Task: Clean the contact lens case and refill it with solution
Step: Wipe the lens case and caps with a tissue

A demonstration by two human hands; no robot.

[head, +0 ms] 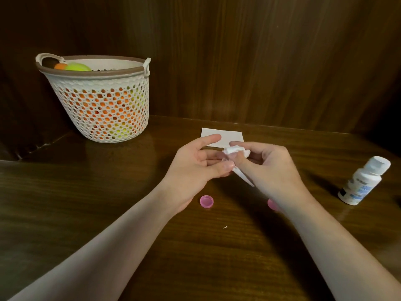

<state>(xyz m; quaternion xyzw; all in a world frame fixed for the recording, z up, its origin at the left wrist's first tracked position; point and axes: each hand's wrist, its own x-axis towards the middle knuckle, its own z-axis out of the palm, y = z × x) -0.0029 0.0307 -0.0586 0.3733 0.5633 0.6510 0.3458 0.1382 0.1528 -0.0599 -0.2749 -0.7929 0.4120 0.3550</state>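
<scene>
My left hand [198, 165] holds a small clear contact lens case [225, 158] between thumb and fingers; it is mostly hidden. My right hand [272, 170] pinches a crumpled white tissue [233, 149] and presses it against the case. A tail of the tissue hangs down under my right palm. One pink cap [206, 201] lies open side up on the wooden table, below my hands. A second pink cap [272, 204] peeks out from under my right wrist. The white solution bottle [363, 181] stands at the right with its cap on.
A folded white tissue [224, 137] lies flat on the table [108, 192] just beyond my hands. A white perforated basket [98, 98] with orange and yellow-green balls stands at the back left. Dark wood panelling rises behind the table.
</scene>
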